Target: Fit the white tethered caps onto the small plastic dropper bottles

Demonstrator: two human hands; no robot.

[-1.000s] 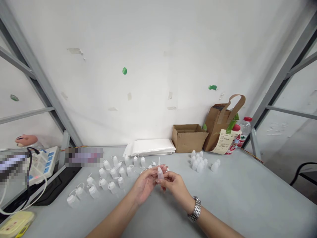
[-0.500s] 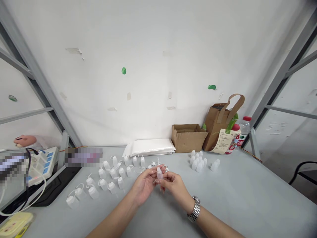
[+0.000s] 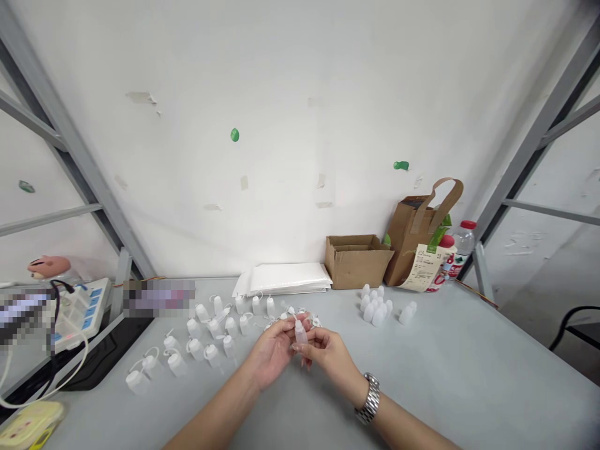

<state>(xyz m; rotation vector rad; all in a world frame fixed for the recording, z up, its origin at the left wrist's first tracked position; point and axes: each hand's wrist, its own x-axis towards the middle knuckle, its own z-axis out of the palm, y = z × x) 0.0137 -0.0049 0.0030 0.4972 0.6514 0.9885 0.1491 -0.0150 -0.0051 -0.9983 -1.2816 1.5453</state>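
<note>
- We held a small translucent bottle [image 3: 300, 335] just above the middle of the grey surface [image 3: 412, 381], between our two hands and nearly upright.
- Our right hand [image 3: 330, 351] pinched the bottle's body from the right, thumb in front and fingers behind; we wore a metal watch [image 3: 370, 398] on that wrist.
- Our left hand [image 3: 272, 357] was half curled with its palm turned up, its fingertips beside the bottle's top; whether they gripped it, we could not tell.
- Just behind our fingers, toward the back edge, we saw loose white pieces [image 3: 316, 322], partly hidden.
- To the left of our hands we had rows of capped bottles [image 3: 177, 363], reaching toward the left edge.
- To the right, well apart from our hands, we had a cluster of bare bottles [image 3: 379, 315], nearer the back edge than the front.
- Along the back edge we saw a stack of white envelopes [image 3: 290, 279] and, just beside it, an open cardboard box [image 3: 360, 269].
- Near the back right corner we saw a brown paper bag [image 3: 405, 240] and a red-capped drink bottle [image 3: 464, 239].
</note>
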